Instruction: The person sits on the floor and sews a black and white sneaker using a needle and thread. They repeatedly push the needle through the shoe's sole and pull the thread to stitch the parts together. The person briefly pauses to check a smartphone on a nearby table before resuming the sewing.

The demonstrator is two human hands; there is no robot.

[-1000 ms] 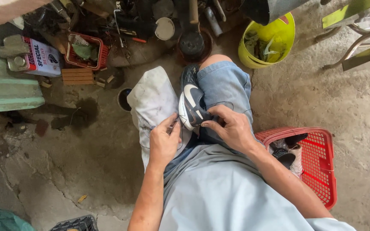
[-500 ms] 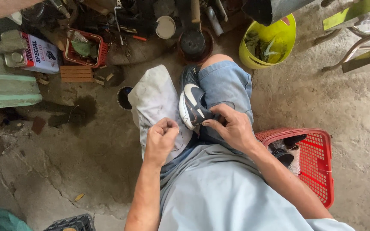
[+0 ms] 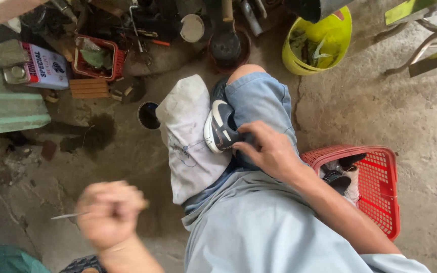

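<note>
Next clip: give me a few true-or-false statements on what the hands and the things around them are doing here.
1. The right hand rests on the shoe. True.
2. The left hand also grips the shoe. False: it is pulled away to the side, holding a thin needle-like tool.
3. The shoe lies on a white cloth over the knee. True.
4. The red basket is empty. False: footwear lies in it.
</note>
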